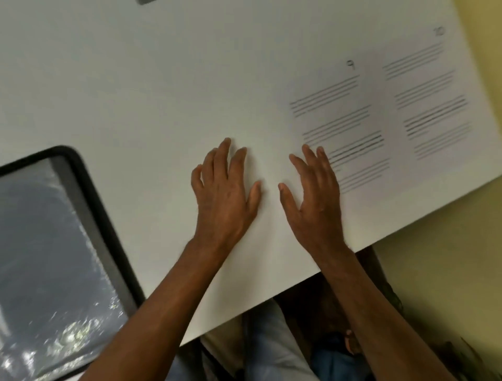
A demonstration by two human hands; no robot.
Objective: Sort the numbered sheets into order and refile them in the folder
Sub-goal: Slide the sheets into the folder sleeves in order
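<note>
Two white sheets lie side by side on the white table (135, 81). The sheet numbered 9 (345, 114) is nearer the middle, and the sheet numbered 10 (432, 89) lies to its right by the table's edge. Both carry blocks of grey lines. My left hand (225, 190) lies flat on the bare table with straight, spread fingers. My right hand (312, 195) is flat too, its fingertips resting on the lower left part of sheet 9. The open folder (62, 239), black-edged with a shiny clear sleeve, lies at the lower left.
The table's front edge runs diagonally from lower middle to right. Below it are my legs in blue trousers (274, 350). A yellowish floor (448, 258) lies to the right. A dark object (146, 1) peeks in at the top edge.
</note>
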